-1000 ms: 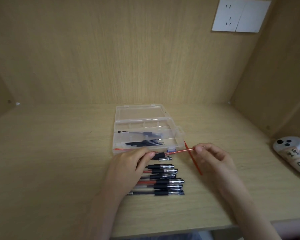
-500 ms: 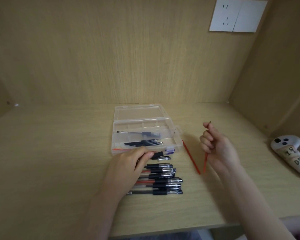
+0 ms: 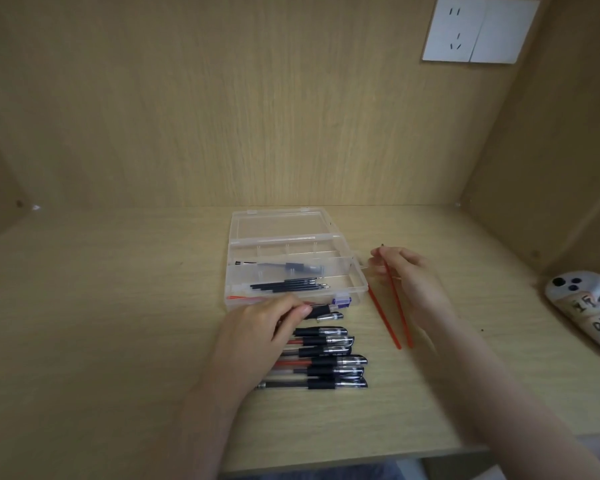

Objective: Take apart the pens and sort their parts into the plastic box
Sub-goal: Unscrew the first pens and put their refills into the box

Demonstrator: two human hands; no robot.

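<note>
Pale wood worktop (image 3: 118,341) fills the lower frame. Left of centre, the left hand (image 3: 264,327) sits low over it. Its fingers (image 3: 293,311) are curled round a pen body (image 3: 321,310) with a black grip, which pokes out to the right just in front of the plastic box (image 3: 359,278). A small silver tip (image 3: 329,317) lies just beside that pen body. Below, in the lower middle, a row of whole pens (image 3: 326,358) lies side by side, close together.

At centre the plastic box sits open, its lid (image 3: 278,225) flat behind it. The front compartment holds black refills (image 3: 290,285); the one behind holds a dark pen part (image 3: 300,268). A purple piece (image 3: 341,301) sits at the box's front wall; whether it is inside is unclear.

Right of the box, a loose red refill (image 3: 383,317) lies slanted on the worktop. Just beside it, the right hand (image 3: 413,282) pinches a second red refill (image 3: 400,313) near its upper end, fingers (image 3: 383,258) closed on it. Whether its lower end touches the worktop is unclear. At far right lies a white controller (image 3: 582,306).

Likely trouble: both red refills sit outside the box, thin and round, so a careless release or a brushing wrist could roll them away. The silver tip could be knocked off and lost.
</note>
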